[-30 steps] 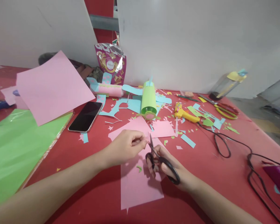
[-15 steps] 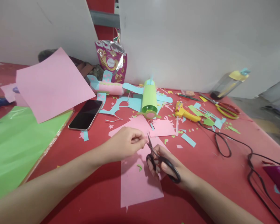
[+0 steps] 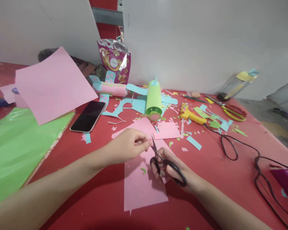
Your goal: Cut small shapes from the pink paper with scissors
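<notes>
My left hand pinches a tiny piece of pink paper, mostly hidden by the fingertips. In my right hand are black-handled scissors, thumb and fingers through the loops. Their blades are slightly apart, right at the left fingertips. Below both hands lies a sheet of pink paper with a green scrap on it. Just beyond the blades is a pink paper rectangle. A green paper-covered bottle-like tube lies behind, its round end facing me.
A phone and large pink sheet lie left. A yellow glue gun with a black cord is at right, near other scissors. A snack bag and a bottle stand behind. Paper scraps litter the table.
The hands stay in nearly the same place. The scissors' handles are spread slightly wider and the blades a little further apart. The view has shifted very slightly.
</notes>
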The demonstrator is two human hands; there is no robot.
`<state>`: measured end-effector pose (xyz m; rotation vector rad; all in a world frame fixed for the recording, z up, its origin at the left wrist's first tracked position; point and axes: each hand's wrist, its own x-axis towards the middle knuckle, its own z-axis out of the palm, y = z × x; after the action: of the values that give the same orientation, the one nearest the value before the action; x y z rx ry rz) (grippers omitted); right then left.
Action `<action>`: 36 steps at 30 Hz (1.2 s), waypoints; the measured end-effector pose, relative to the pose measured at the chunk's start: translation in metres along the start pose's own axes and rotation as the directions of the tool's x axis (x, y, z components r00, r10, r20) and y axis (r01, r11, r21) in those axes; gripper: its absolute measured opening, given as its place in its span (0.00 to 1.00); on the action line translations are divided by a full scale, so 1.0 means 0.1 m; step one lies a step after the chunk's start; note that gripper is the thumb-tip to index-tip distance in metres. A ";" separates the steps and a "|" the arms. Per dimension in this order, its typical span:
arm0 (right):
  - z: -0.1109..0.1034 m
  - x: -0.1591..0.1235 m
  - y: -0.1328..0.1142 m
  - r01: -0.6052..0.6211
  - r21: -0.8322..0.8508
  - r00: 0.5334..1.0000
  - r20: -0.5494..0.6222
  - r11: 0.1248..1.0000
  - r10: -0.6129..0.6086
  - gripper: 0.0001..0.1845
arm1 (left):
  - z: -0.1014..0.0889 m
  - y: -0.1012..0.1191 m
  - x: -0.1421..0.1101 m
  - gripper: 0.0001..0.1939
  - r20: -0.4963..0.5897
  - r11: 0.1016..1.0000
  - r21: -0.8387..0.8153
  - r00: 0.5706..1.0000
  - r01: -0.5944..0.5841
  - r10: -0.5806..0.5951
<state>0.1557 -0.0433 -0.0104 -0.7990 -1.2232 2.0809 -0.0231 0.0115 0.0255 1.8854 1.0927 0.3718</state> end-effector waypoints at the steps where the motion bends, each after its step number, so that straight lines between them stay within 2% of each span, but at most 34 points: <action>1: 0.00 0.00 0.00 0.007 0.003 1.000 0.000 1.000 -0.007 0.22 | 0.00 0.00 0.00 0.14 0.000 1.000 0.000 1.000 0.001 -0.001; 12: -0.02 0.00 0.02 0.019 -0.033 1.000 0.007 0.999 -0.019 0.22 | 0.00 0.02 -0.01 0.13 0.014 0.999 -0.019 0.999 0.042 -0.042; 22: -0.02 0.00 0.04 0.004 -0.042 1.000 -0.018 0.999 -0.005 0.22 | -0.01 -0.02 0.01 0.15 0.024 0.998 0.049 0.999 0.033 -0.034; 30: -0.03 0.01 0.05 0.018 -0.034 1.000 -0.017 0.999 -0.019 0.21 | -0.01 -0.03 0.01 0.15 0.037 0.996 0.004 0.995 0.088 -0.088; 36: -0.03 0.00 0.05 0.030 -0.038 0.999 -0.031 0.999 -0.031 0.21 | -0.01 -0.07 0.03 0.15 0.039 0.995 -0.054 0.996 0.088 -0.086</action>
<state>0.1569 -0.0432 -0.0166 -0.8221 -1.2532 2.0189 -0.0261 0.0158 0.0200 1.7829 1.1247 0.3133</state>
